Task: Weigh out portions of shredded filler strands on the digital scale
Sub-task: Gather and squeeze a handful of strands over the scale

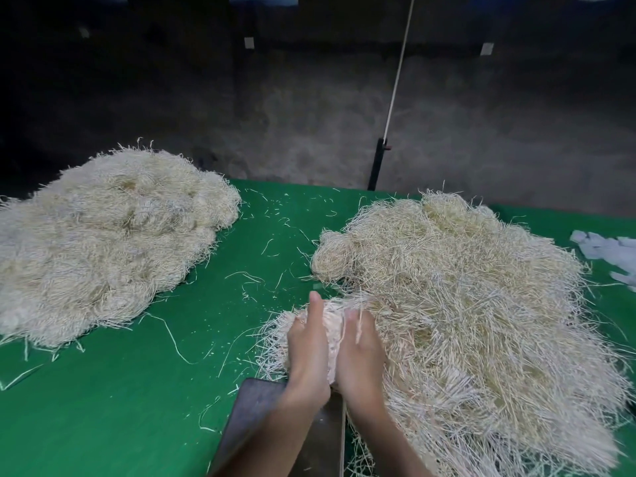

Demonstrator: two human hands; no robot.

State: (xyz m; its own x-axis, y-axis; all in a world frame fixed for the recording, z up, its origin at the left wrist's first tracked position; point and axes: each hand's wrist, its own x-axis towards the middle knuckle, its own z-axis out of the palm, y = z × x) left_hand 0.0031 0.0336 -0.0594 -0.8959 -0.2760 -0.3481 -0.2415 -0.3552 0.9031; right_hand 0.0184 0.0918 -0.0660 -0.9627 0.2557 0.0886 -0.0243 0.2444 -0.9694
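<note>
A bundle of pale shredded strands (332, 342) sits pressed between my two hands at the near edge of the big loose pile (457, 304) on the right. My left hand (306, 352) grips the bundle's left side, fingers curled round it. My right hand (361, 352) grips its right side. Just below the hands lies a grey metal plate (251, 414), the scale's platform as far as I can tell; its display is not visible. A second pile of bunched strands (103, 235) lies at the left.
The green table (137, 407) carries scattered loose strands between the piles. Pale paper pieces (605, 249) lie at the right edge. A black post (377, 163) with a white cord stands at the table's far edge, before a dark wall.
</note>
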